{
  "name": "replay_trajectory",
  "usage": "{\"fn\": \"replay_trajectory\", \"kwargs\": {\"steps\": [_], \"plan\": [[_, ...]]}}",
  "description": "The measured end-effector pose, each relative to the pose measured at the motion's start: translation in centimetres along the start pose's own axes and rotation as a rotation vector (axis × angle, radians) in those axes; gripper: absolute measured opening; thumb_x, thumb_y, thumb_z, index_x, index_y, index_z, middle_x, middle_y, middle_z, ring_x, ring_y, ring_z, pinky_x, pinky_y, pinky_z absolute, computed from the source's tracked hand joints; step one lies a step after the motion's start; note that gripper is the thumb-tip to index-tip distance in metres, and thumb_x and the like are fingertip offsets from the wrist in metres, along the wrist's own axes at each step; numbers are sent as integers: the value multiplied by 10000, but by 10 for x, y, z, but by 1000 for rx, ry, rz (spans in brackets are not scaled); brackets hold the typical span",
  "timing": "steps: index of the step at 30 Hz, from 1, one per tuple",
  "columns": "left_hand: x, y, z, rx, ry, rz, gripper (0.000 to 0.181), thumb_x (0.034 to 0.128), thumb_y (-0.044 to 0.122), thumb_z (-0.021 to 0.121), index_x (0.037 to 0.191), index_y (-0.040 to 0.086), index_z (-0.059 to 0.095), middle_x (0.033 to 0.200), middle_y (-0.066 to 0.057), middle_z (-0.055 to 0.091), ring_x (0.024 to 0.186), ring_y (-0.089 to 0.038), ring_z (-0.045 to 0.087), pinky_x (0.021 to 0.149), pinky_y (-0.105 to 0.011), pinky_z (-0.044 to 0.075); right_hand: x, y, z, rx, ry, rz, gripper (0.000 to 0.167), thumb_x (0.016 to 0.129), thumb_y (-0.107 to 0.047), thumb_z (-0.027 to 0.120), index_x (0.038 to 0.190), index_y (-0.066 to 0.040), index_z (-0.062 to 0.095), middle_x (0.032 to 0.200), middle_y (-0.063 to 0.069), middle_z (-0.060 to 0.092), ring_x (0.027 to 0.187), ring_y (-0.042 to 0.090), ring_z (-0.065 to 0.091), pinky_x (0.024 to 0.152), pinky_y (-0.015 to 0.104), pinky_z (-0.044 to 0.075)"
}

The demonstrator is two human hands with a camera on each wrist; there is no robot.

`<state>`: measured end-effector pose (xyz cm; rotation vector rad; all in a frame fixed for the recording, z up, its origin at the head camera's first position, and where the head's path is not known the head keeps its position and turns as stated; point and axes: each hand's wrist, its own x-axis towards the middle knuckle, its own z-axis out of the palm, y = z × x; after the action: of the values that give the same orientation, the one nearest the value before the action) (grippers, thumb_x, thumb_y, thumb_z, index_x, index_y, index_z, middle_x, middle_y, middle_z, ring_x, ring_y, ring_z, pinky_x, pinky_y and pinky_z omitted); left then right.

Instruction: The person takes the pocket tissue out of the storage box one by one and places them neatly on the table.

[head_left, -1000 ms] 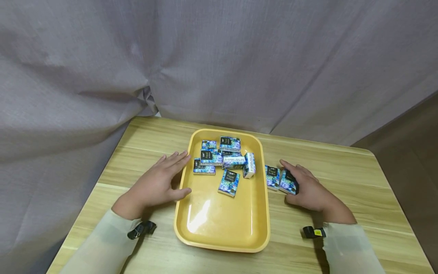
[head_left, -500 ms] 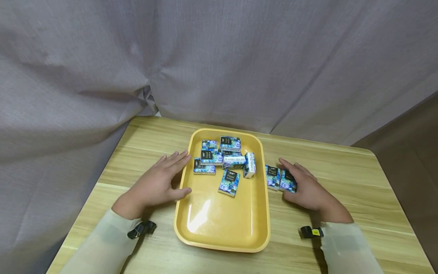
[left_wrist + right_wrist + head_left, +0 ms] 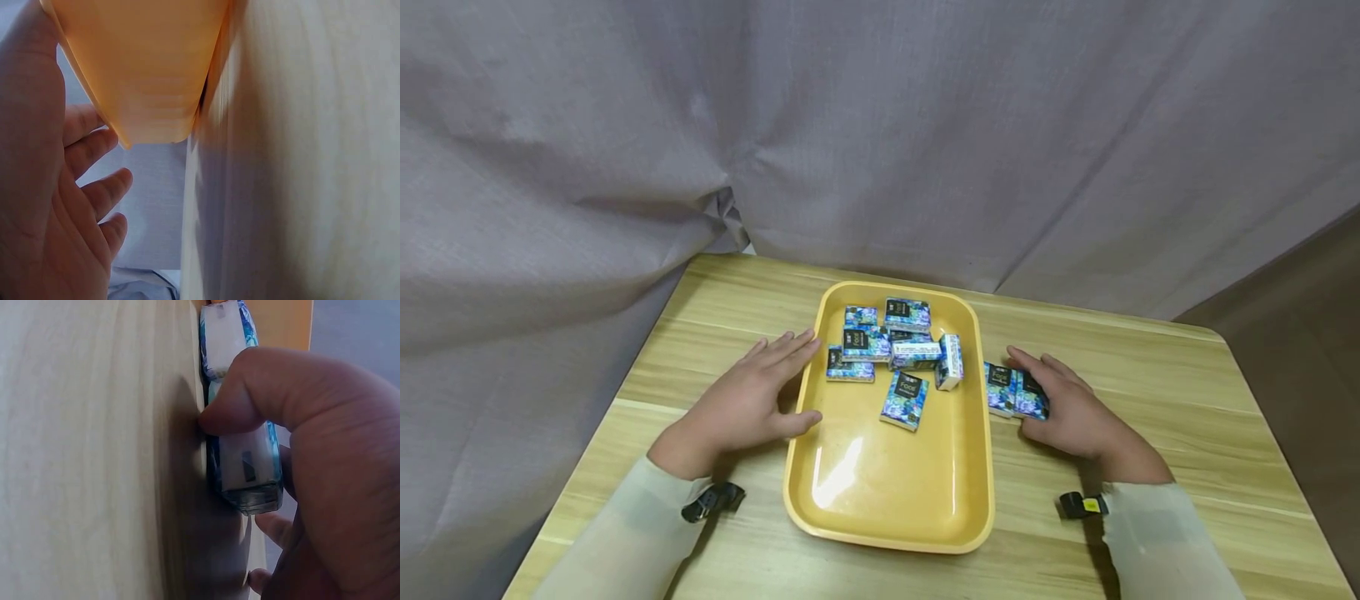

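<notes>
Along the left rim of a yellow plastic tray lies my left hand, fingers spread and touching the rim, thumb reaching over the edge. My right hand pinches a small tissue pack with a blue floral wrapper on the table, right of the tray. In the right wrist view my thumb presses the near side of this tissue pack, and part of the other fingers is hidden behind it. A second, similar tissue pack lies between it and the tray, end to end in the right wrist view.
Several more packs lie in the far half of the tray, some overlapping, one on edge at the right. A single pack lies nearer the tray's middle. Grey curtain hangs behind the wooden table.
My right hand has shifted slightly left and away from me, bringing its tissue pack closer against the neighbouring one. The left hand and tray have stayed put.
</notes>
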<state>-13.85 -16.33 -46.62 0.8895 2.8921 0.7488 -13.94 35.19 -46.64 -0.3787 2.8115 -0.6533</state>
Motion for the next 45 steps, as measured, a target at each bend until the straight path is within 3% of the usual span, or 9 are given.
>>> {"fn": "replay_trajectory", "kwargs": {"steps": [7,18,27,33,37,39,41,42,45], "plan": [[1,1,0,-5,-2,-1,1065,952,640,801,1792,184,330,1871,-2,288,1717,-360,328,1421,-647,199,-1,2,-1,2,5,-8,1172,848,-144,864,1812,-355,232,1776,64,485,1701,569,184,1241,917,231],[0,1,-1,-11,1,0,1057,953,630,803,1784,161,348,1869,-12,296,1713,-364,338,1420,-650,201,-5,-2,-4,-42,12,-60,1147,848,-170,880,1799,-373,273,1858,160,276,1690,546,237,1230,907,283],[0,2,-1,-6,-4,-4,1066,953,639,799,1790,173,332,1869,-19,293,1714,-365,333,1421,-647,198,-12,-17,-13,-33,171,-246,940,922,-123,830,1752,-227,401,1774,258,381,1622,611,308,1170,919,332],[1,2,-1,-6,-10,-6,1064,956,643,793,1793,184,324,1871,-11,287,1719,-359,324,1421,-648,198,-15,-30,-14,-12,243,-278,915,906,-81,844,1724,-186,449,1753,244,419,1600,576,359,1144,883,399],[1,2,-1,-10,-11,-7,1064,956,642,794,1793,186,323,1870,-9,287,1720,-352,323,1421,-646,202,-19,-42,-14,-23,297,-271,865,921,-36,830,1702,-162,480,1735,216,451,1434,450,572,1035,668,577],[1,2,0,-11,-12,-8,1065,956,642,794,1794,186,321,1871,-10,286,1721,-351,322,1421,-646,202,-21,-49,-15,-26,320,-273,825,939,-31,825,1686,-174,504,1724,180,476,1401,390,611,1056,470,597],[0,1,0,-8,-14,-8,1065,957,644,792,1795,188,318,1872,-9,283,1722,-349,320,1421,-643,203,-21,-56,-15,-12,337,-286,800,945,-25,826,1672,-175,525,1709,144,503,1380,349,640,1089,256,550],[0,1,0,-8,-14,-8,1065,958,644,792,1795,188,317,1872,-9,282,1722,-350,320,1421,-644,203,-22,-60,-15,-4,344,-296,788,947,-23,825,1663,-175,535,1700,130,516,1493,363,562,1176,205,466],[1,1,1,-8,-10,-6,1065,958,644,792,1795,189,318,1873,-9,280,1721,-353,321,1420,-645,206,-22,-71,-16,31,362,-331,758,934,1,825,1632,-154,572,1656,117,558,1466,339,586,1168,49,354]]}}
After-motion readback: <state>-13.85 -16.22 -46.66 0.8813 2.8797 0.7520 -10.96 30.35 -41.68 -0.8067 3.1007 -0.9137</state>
